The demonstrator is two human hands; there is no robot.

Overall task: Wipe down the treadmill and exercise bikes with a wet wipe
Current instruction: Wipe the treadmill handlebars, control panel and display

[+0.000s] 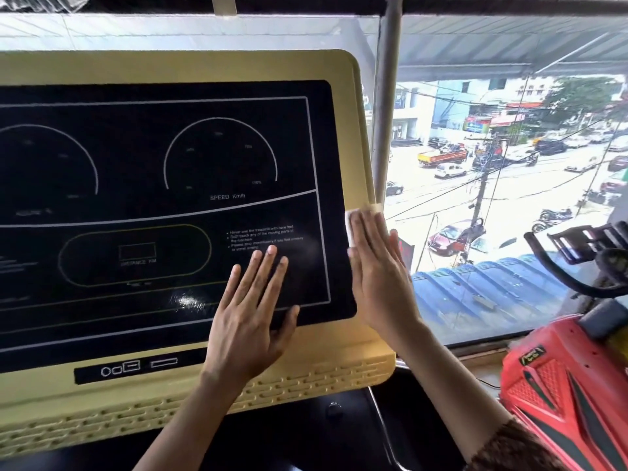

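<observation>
The treadmill console (190, 66) fills the left of the view: a cream-yellow frame around a black display panel (153, 158) with dial outlines and a "SPEED Km/h" label. My left hand (251, 311) lies flat on the panel's lower right, fingers straight and spread. My right hand (377, 277) presses a white wet wipe (350, 226) with straight fingers against the console's right edge; only the wipe's upper left corner shows beyond the fingers.
A red exercise bike (560, 385) with black handlebars (574, 253) stands at the lower right. Behind the console, a metal pole (385, 107) and a large window look down on a street with cars and a blue roof.
</observation>
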